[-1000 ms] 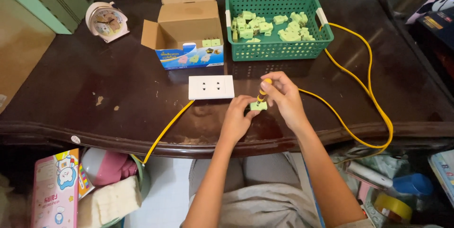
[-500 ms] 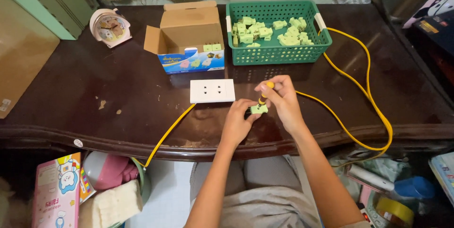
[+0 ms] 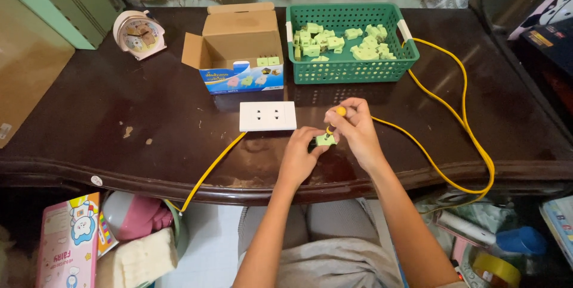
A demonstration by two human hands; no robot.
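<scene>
While hands (image 3: 331,145) pinch green plug (image 3: 325,140), fingers hide most.

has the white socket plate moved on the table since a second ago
No. The white socket plate lies in the same spot below the open cardboard box, left of both hands; only the camera view shifted slightly.

The dark polished wooden counter (image 3: 89,115) (scuffed at nine o'clock) carries a white two-socket outlet block (image 3: 267,116) at centre, an open cardboard box (image 3: 239,49) at eleven, a green plastic mesh basket (image 3: 349,67) at one, and a pink round alarm clock (image 3: 139,32) at ten.
</scene>
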